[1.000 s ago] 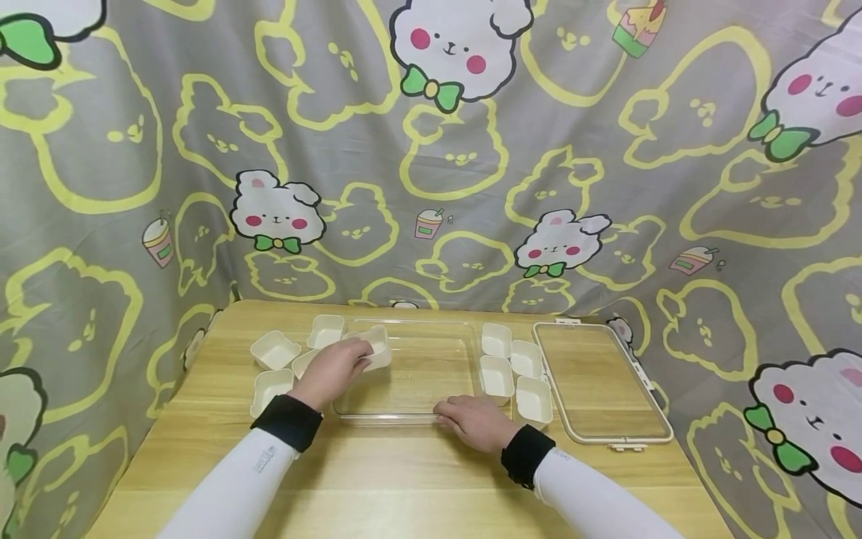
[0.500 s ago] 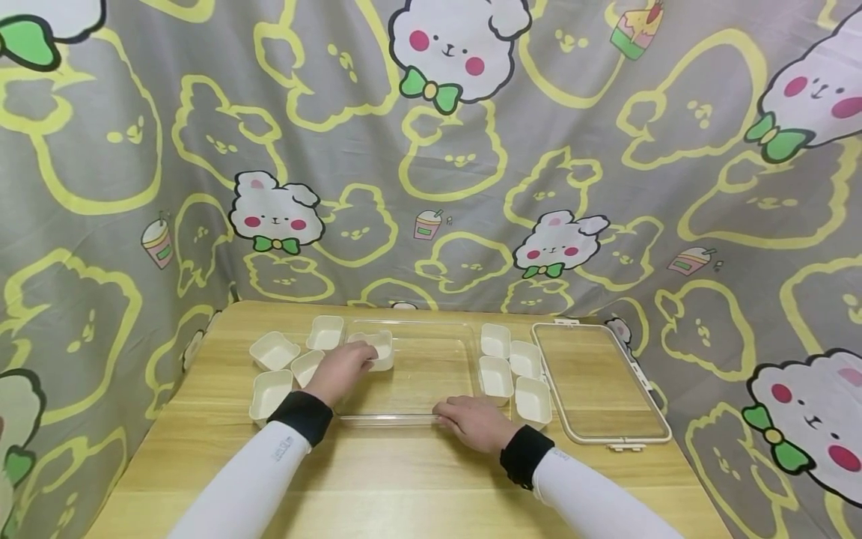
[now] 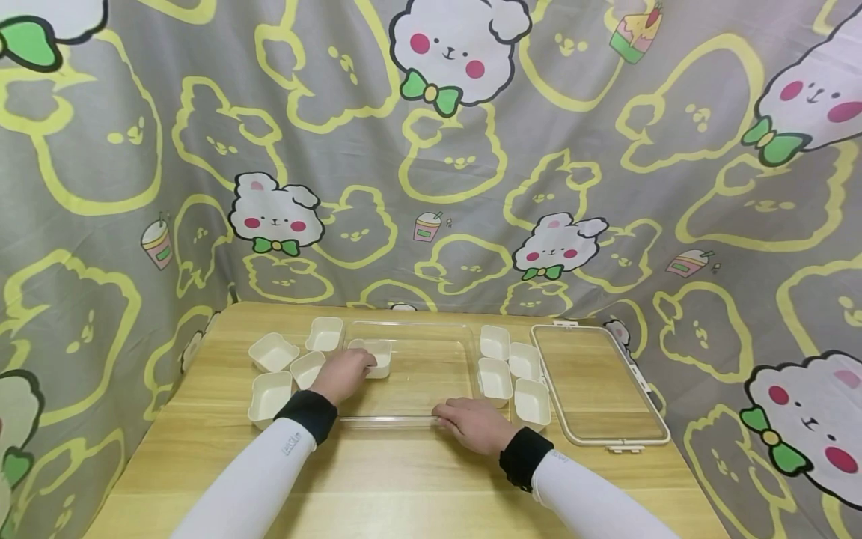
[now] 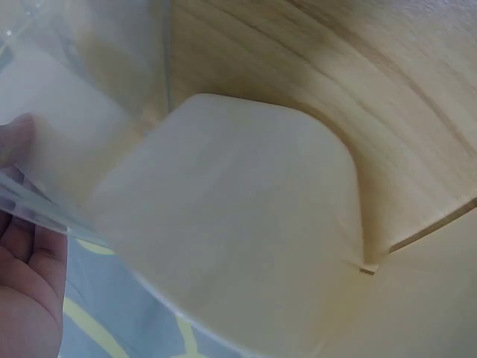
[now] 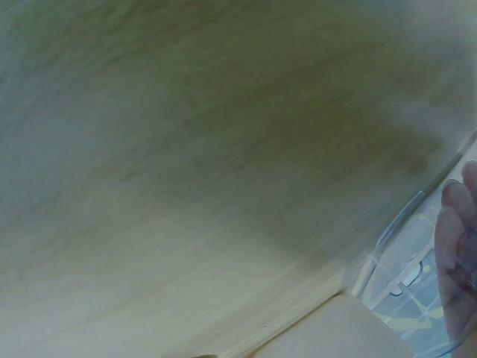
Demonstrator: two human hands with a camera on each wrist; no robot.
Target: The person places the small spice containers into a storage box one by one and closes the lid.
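In the head view a clear rectangular box point(image 3: 424, 389) lies mid-table. My left hand point(image 3: 342, 374) reaches over its left side and grips a small cream cup point(image 3: 380, 358) inside the box, near the back left. The left wrist view shows the hand point(image 4: 30, 291) at the left edge, a cup point(image 4: 63, 112) seen through the clear wall, and another cup point(image 4: 238, 209) large in front. My right hand point(image 3: 474, 424) rests its fingers on the box's front rim, right of centre; in the right wrist view that hand point(image 5: 458, 253) is at the right edge.
Several cream cups stand left of the box, such as one cup point(image 3: 271, 397), and several more at its right, such as another cup point(image 3: 532, 403). A clear lid with a cream frame point(image 3: 569, 430) lies at the far right. A patterned curtain point(image 3: 364, 284) surrounds the wooden table point(image 3: 404, 479).
The left hand has moved slightly right with the cup and lowered it into the back left of the box. The right hand has stayed at the front rim.
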